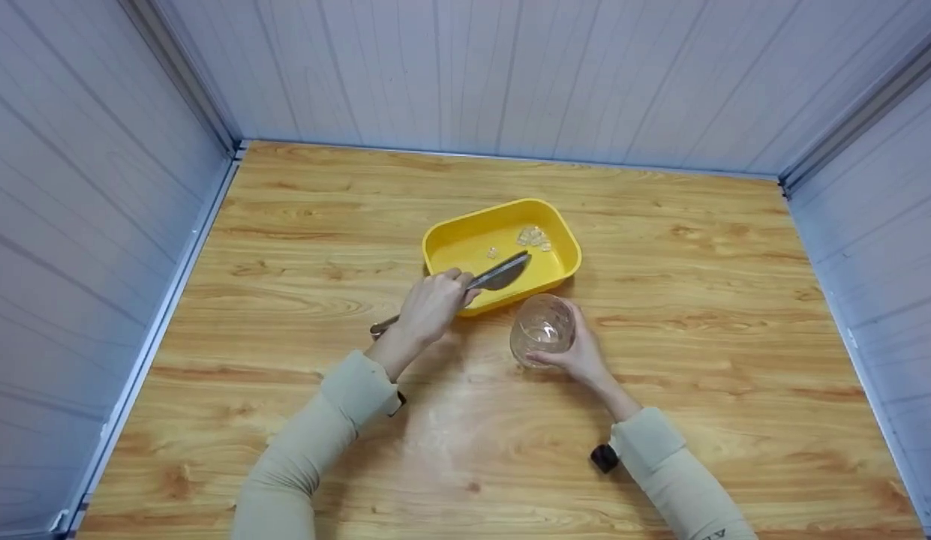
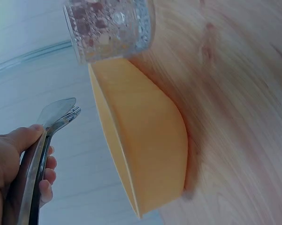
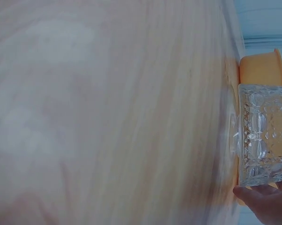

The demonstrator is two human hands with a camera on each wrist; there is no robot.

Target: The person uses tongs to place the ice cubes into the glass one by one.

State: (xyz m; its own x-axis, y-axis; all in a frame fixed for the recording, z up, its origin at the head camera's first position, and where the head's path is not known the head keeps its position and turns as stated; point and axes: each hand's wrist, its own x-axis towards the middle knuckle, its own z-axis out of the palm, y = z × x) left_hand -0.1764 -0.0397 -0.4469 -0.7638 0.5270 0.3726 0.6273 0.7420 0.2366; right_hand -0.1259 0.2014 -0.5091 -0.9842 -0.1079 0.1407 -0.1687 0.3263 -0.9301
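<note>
Pale sleeves (image 1: 296, 450) reach forward over the wood-grain worktop (image 1: 735, 322), and a small black device (image 1: 605, 458) sits at the right wrist. The right hand (image 1: 583, 351) has its grip curled round a clear, patterned glass (image 1: 542, 330), thumb on the near side; the glass is mouth up, just beside the near side of a yellow container (image 1: 484, 223). Whether its base touches the worktop, I cannot tell.

The left hand's (image 1: 431, 307) grip is closed round metal tongs (image 1: 503, 274), whose handle end pokes out behind the wrist. Their heads hang over the container, slightly apart and with nothing between them. Farther in, on the container's floor, clear cubes (image 1: 534, 238) cluster towards the right, with a single piece (image 1: 492, 253) apart to the left. Pale panelled walls (image 1: 473, 75) stand beyond the worktop.
</note>
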